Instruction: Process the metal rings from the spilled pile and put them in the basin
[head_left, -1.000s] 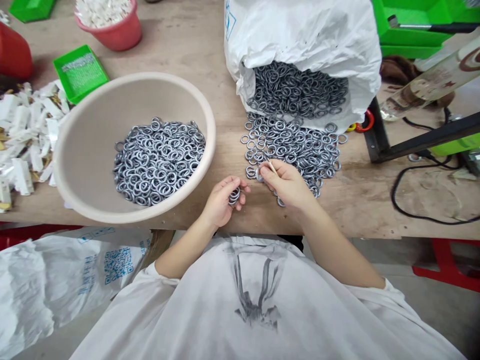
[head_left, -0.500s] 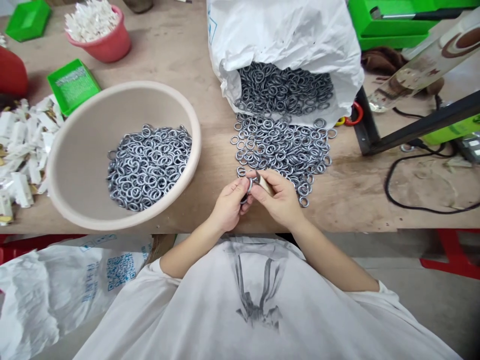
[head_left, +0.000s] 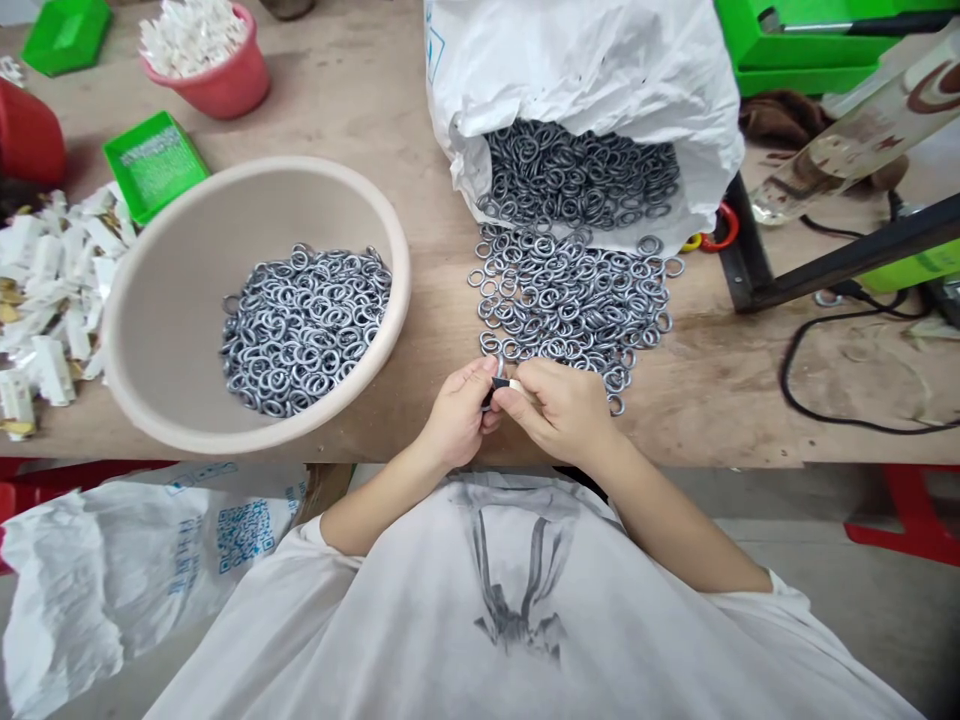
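Note:
Between thumb and fingers, my left hand (head_left: 457, 418) pinches a grey ring (head_left: 500, 366) just over the table's front part. My right hand (head_left: 568, 405) is wrapped round a small knife (head_left: 502, 382) with a dark blade and pale handle. Its blade lies against or very close to the ring; the exact contact is hidden by my fingers. Right beyond my hands spreads a heap of loose grey rings (head_left: 570, 295), spilling from a white sack (head_left: 600, 70) that lies on its side. More grey rings (head_left: 307, 330) fill part of a beige basin (head_left: 150, 425) to the left.
White plastic pieces (head_left: 52, 290) are piled left of the basin. Behind it stand a green tray (head_left: 155, 165) and a pink bucket (head_left: 225, 85) of white parts. On the right are a black metal frame (head_left: 825, 260), a clear tumbler (head_left: 847, 140) and a black cable (head_left: 784, 370).
The knife in my right hand has tipped over from pointing up to lying flatter, its blade now toward the ring in my left hand. The whole view has shifted slightly.

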